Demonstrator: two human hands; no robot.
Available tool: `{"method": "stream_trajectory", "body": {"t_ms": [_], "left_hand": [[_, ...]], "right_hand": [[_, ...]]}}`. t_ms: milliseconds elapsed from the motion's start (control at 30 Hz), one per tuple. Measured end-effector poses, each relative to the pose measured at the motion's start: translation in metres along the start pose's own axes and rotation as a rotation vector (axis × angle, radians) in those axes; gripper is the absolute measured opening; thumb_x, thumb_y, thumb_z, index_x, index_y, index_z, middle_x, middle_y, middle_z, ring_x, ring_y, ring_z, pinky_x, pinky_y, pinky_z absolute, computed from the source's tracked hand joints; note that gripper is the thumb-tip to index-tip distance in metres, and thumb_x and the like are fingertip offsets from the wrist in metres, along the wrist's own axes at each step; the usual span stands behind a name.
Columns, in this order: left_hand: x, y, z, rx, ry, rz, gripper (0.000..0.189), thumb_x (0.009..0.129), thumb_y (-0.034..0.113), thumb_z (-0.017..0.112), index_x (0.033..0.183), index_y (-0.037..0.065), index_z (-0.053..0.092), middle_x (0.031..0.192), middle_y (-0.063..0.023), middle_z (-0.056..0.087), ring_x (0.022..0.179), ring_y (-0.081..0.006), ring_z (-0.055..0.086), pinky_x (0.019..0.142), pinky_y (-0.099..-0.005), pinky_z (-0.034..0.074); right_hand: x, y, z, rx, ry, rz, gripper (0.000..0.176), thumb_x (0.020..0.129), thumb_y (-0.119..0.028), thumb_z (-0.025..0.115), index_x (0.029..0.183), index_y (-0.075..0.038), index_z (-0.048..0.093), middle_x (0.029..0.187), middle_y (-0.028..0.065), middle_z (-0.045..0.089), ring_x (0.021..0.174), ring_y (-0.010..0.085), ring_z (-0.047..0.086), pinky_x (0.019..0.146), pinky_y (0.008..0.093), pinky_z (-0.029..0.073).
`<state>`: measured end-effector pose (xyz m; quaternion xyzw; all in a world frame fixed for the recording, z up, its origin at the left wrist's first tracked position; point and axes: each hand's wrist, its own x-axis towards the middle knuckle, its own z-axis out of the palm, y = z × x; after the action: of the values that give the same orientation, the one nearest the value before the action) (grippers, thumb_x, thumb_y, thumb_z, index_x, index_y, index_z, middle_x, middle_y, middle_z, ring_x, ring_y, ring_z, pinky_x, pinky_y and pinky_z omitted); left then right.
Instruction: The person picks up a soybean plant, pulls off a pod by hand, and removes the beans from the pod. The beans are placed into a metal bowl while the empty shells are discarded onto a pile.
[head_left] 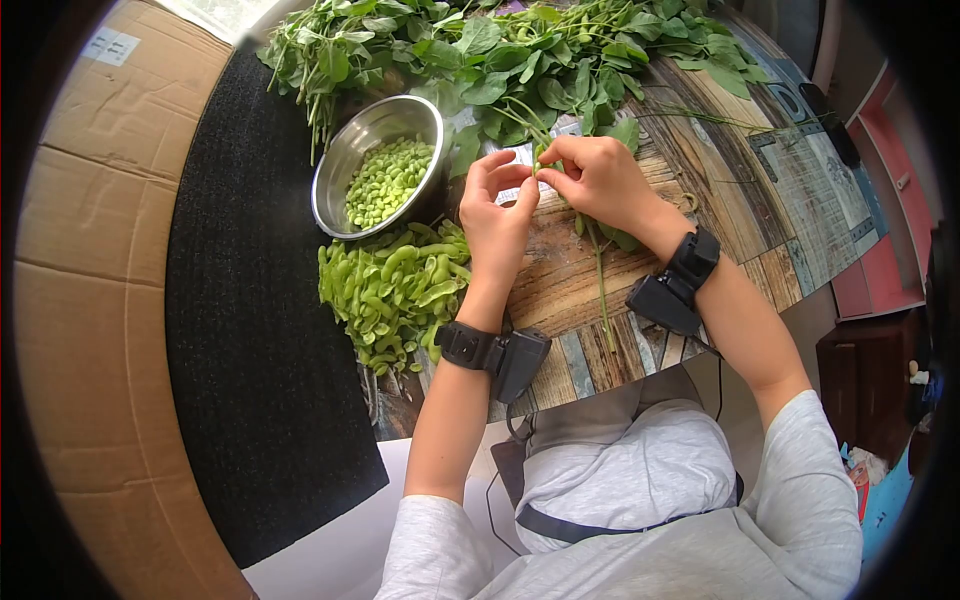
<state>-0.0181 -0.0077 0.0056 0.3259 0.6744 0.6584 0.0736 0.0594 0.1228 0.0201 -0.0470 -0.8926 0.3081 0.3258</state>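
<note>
My left hand [500, 205] and my right hand [600, 180] meet over the wooden table, fingertips pinched around a small green pod [538, 168]. A leafy stalk [602, 285] runs down below my right hand. To the left of my left hand, a steel bowl [325, 190] holds shelled green beans [388, 180]. Below the bowl lies a pile of green pods and shells [400, 290]. Each wrist wears a black strapped device.
Leafy bean plants [560, 60] spread across the back of the wood-patterned table [720, 200]. At the left are a black mat [255, 300] and a cardboard sheet [95, 290]. Pink shelving [885, 200] stands at the right.
</note>
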Motion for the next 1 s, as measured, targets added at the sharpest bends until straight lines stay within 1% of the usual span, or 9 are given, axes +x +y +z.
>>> {"method": "stream_trajectory", "body": {"t_ms": [167, 400, 500, 567, 600, 667, 767, 833, 1000], "left_hand": [[-0.0005, 0.0009, 0.0013, 0.052, 0.028, 0.025, 0.03, 0.079, 0.003, 0.062, 0.106, -0.003, 0.051, 0.09, -0.0083, 0.062, 0.082, -0.0116, 0.059, 0.064, -0.0217, 0.05], [-0.0002, -0.002, -0.0013, 0.058, 0.069, 0.0, 0.028, 0.078, 0.001, 0.061, 0.104, -0.003, 0.053, 0.087, -0.008, 0.063, 0.077, -0.0101, 0.059, 0.063, -0.021, 0.048], [0.0001, -0.0034, -0.0021, 0.012, 0.063, -0.036, 0.027, 0.077, 0.002, 0.062, 0.103, -0.003, 0.053, 0.086, -0.0078, 0.063, 0.074, -0.0095, 0.059, 0.063, -0.021, 0.048], [-0.0004, -0.003, -0.0023, -0.075, 0.07, -0.109, 0.027, 0.077, 0.002, 0.063, 0.102, -0.003, 0.054, 0.085, -0.0075, 0.063, 0.073, -0.0096, 0.059, 0.063, -0.0208, 0.048], [-0.0003, -0.0031, -0.0024, -0.076, 0.069, -0.108, 0.027, 0.077, 0.002, 0.063, 0.102, -0.003, 0.054, 0.085, -0.0075, 0.063, 0.073, -0.0096, 0.059, 0.063, -0.0208, 0.048], [-0.0005, -0.0038, -0.0031, -0.182, 0.104, -0.169, 0.027, 0.076, 0.001, 0.064, 0.101, -0.004, 0.054, 0.084, -0.0072, 0.063, 0.071, -0.0094, 0.058, 0.062, -0.0203, 0.048], [-0.0003, -0.0027, -0.004, -0.254, 0.097, -0.204, 0.028, 0.075, 0.0, 0.065, 0.101, -0.005, 0.054, 0.084, -0.007, 0.063, 0.069, -0.0088, 0.057, 0.062, -0.0201, 0.047], [-0.0009, -0.0005, -0.0045, -0.26, 0.087, -0.214, 0.028, 0.075, -0.001, 0.065, 0.101, -0.005, 0.054, 0.084, -0.0069, 0.063, 0.069, -0.0087, 0.057, 0.062, -0.0202, 0.047], [-0.0014, 0.0028, -0.0052, -0.295, 0.073, -0.252, 0.028, 0.075, -0.002, 0.064, 0.101, -0.005, 0.054, 0.084, -0.0072, 0.063, 0.068, -0.0091, 0.057, 0.063, -0.0204, 0.047]], "right_hand": [[-0.0005, 0.0002, 0.0012, 0.003, -0.005, -0.006, 0.016, 0.074, -0.02, 0.064, 0.08, -0.005, 0.062, 0.06, 0.0086, 0.059, 0.057, 0.0246, 0.06, 0.054, 0.0346, 0.047], [-0.0009, -0.0011, 0.0018, 0.039, -0.031, -0.038, 0.015, 0.074, -0.018, 0.063, 0.08, -0.005, 0.062, 0.061, 0.0092, 0.06, 0.057, 0.0247, 0.06, 0.055, 0.0345, 0.047], [-0.0008, -0.0023, 0.0005, 0.04, -0.051, -0.023, 0.014, 0.073, -0.017, 0.063, 0.08, -0.004, 0.062, 0.062, 0.0097, 0.06, 0.058, 0.0248, 0.061, 0.055, 0.0344, 0.048], [-0.0011, -0.0028, -0.0006, 0.043, -0.072, -0.005, 0.015, 0.073, -0.017, 0.064, 0.08, -0.004, 0.062, 0.062, 0.01, 0.061, 0.058, 0.025, 0.061, 0.055, 0.0344, 0.048], [-0.0008, -0.0029, -0.001, 0.074, -0.072, -0.003, 0.016, 0.073, -0.017, 0.064, 0.08, -0.003, 0.062, 0.063, 0.0104, 0.061, 0.058, 0.0251, 0.061, 0.055, 0.0342, 0.047], [-0.0006, -0.0039, -0.0013, 0.105, -0.072, -0.001, 0.017, 0.072, -0.017, 0.065, 0.08, -0.002, 0.062, 0.064, 0.0108, 0.061, 0.058, 0.0252, 0.061, 0.055, 0.0341, 0.047], [-0.0001, -0.0057, -0.0028, 0.157, -0.087, 0.025, 0.02, 0.072, -0.019, 0.066, 0.08, -0.001, 0.061, 0.065, 0.0116, 0.062, 0.058, 0.0247, 0.061, 0.054, 0.0328, 0.046], [0.0002, -0.0057, -0.0033, 0.179, -0.121, 0.066, 0.023, 0.072, -0.021, 0.067, 0.08, -0.001, 0.061, 0.066, 0.012, 0.062, 0.056, 0.0239, 0.06, 0.053, 0.0315, 0.045], [0.0005, -0.005, -0.0036, 0.204, -0.122, 0.065, 0.024, 0.071, -0.021, 0.068, 0.08, 0.0, 0.061, 0.066, 0.0126, 0.062, 0.055, 0.0231, 0.059, 0.051, 0.0307, 0.044]]}}
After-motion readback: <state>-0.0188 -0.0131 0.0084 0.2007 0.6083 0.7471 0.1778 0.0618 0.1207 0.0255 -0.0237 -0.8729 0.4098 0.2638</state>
